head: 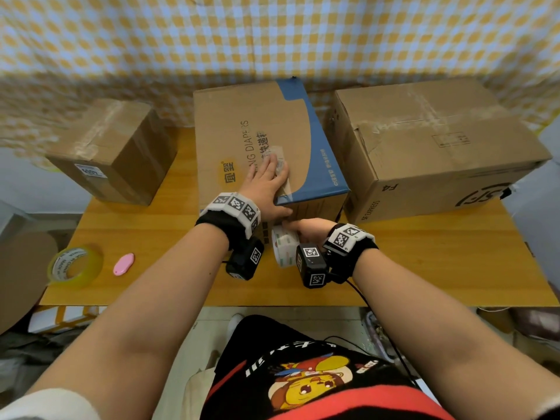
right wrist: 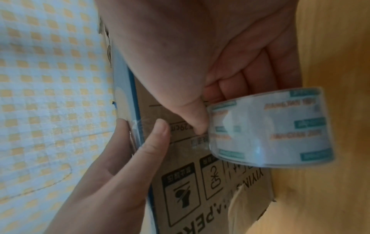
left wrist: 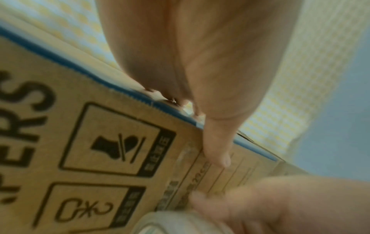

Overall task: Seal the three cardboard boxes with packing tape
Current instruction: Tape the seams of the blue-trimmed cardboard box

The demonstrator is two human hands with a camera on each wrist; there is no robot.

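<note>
Three cardboard boxes stand on the table: a small one [head: 112,150] at the left, a blue-printed diaper box [head: 260,137] in the middle and a large one [head: 433,140] at the right. My left hand [head: 266,183] lies flat on the middle box's top, over a strip of clear tape, and its thumb [left wrist: 216,150] reaches down the front face. My right hand [head: 306,233] grips a clear tape roll [right wrist: 270,129] against that front face, thumb [right wrist: 198,125] pressing the tape onto the cardboard. The left hand's fingers are hidden in the left wrist view.
A yellow tape roll [head: 74,265] and a small pink object [head: 123,264] lie at the front left of the wooden table [head: 424,262]. A checked cloth [head: 272,34] hangs behind the boxes. Bare tabletop shows in front of the large box.
</note>
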